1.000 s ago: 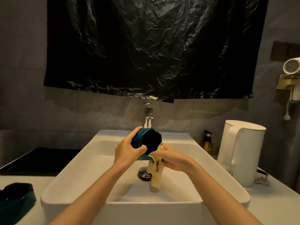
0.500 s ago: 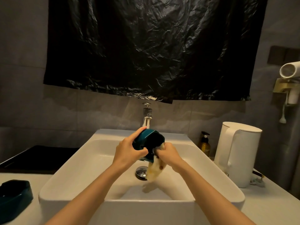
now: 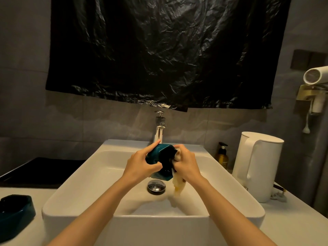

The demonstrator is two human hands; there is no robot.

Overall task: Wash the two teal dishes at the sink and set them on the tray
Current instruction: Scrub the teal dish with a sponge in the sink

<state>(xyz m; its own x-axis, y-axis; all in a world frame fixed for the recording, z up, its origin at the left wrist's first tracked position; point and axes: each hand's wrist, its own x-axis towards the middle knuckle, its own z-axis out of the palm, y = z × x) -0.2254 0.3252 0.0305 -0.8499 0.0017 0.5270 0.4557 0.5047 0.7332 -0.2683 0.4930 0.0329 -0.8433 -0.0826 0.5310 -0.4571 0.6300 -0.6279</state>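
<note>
- Far left of the sink [image 3: 71, 197], on the counter: second teal dish [image 3: 16, 212]; lies touched by neither hand, judged not yet washed.
- Left of the sink and further back: black tray [image 3: 40, 172]; holds neither teal dish, since both are elsewhere.
- Above the sink basin: left hand [image 3: 140, 166]; grips the first teal dish [image 3: 155, 155], fingers curled over its outer wall and thumb hooked on the near rim, opening tilted toward the right.
- Above the sink, just right of that dish: right hand [image 3: 186, 166]; fingers closed round a pale wet cloth [image 3: 178, 183], pressing it into the dish's opening, loose end dangling toward the drain plug [image 3: 156, 187].
- Behind the sink's back edge: chrome faucet [image 3: 159, 128]; cannot tell whether water runs.
- Right of the sink: amber pump bottle [image 3: 221, 157], then white kettle [image 3: 257, 166].
- Progress, as a judgement: early; scrubbing of the first dish under way. Left to do: rinse, set on the tray, then the same for the second dish.
</note>
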